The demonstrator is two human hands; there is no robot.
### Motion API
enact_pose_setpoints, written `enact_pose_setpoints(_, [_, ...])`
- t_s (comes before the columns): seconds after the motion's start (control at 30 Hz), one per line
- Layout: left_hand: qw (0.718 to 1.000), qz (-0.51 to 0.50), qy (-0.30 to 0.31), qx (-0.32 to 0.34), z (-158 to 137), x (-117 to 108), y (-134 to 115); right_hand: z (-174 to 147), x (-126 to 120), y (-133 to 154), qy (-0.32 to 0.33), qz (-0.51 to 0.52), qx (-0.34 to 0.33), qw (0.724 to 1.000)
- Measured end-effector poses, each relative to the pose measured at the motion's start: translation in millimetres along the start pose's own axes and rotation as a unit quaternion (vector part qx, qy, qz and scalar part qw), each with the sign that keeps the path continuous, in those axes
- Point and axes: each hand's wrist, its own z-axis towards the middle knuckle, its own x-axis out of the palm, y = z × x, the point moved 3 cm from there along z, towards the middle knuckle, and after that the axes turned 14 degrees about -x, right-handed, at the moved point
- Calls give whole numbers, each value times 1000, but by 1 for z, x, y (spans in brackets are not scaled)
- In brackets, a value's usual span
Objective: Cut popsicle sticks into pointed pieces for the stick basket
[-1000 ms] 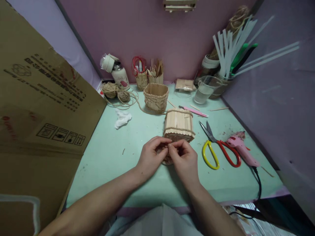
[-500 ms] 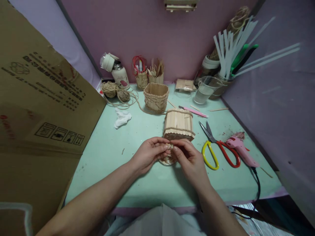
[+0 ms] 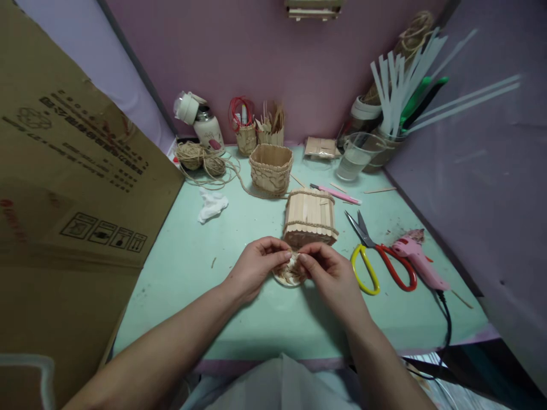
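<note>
Both hands meet at the table's middle, above a small round shallow dish (image 3: 287,282) of pale, shaving-like pieces. My left hand (image 3: 256,267) is closed in a pinch at the left of the dish. Opposite it, my right hand (image 3: 331,276) pinches too, thumb against forefinger. Whatever lies between the fingertips is pale and too small to make out. Just beyond the fingers, a box of wooden sticks (image 3: 310,210) trimmed with twine rests on its side. Scissors (image 3: 365,233) with one yellow and one red handle lie to the right of my right hand.
A pink glue gun (image 3: 421,262) lies at the right, its cord over the front edge. Behind stand an open wooden basket (image 3: 271,171), twine balls (image 3: 192,156) and a clear cup (image 3: 356,159). A pink craft knife (image 3: 337,193) and white tissue (image 3: 212,205) lie around. Cardboard (image 3: 85,171) walls the left.
My fingertips have moved slightly apart, and more of the dish and its pale pieces shows between them. Other things on the table stay put.
</note>
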Motion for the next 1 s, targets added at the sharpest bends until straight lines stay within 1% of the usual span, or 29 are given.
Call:
enact_pose_setpoints(0.13, [1000,-4,-5,-11,-1,2,1,1,3,2,-14,-17,8,1000])
enact_pose_setpoints(0.33, [1000,-10,-17,-12,-2,2,2,3,5,4,-15,-42,10,999])
enact_pose_setpoints(0.53, [999,-24,-24,-27,-4,4,2,4,6,1,-35,-43,5,998])
enact_pose_setpoints(0.63, [999,-19,-17,-25,-4,5,3,5,8,0,-36,-40,6,999])
enact_pose_setpoints(0.73, [999,20,-30,13,-3,1,-2,4,6,3,-37,-52,-7,998])
enact_pose_setpoints(0.8, [994,60,-64,62,-4,-4,-9,2,1,6,-58,-68,-29,996])
enact_pose_setpoints(0.9, [976,126,-125,125,-7,-12,-19,-3,-9,7,-102,-89,-71,988])
enact_pose_setpoints(1.0, [956,194,-153,155,-8,-14,-21,-10,-19,2,-133,-104,-97,981])
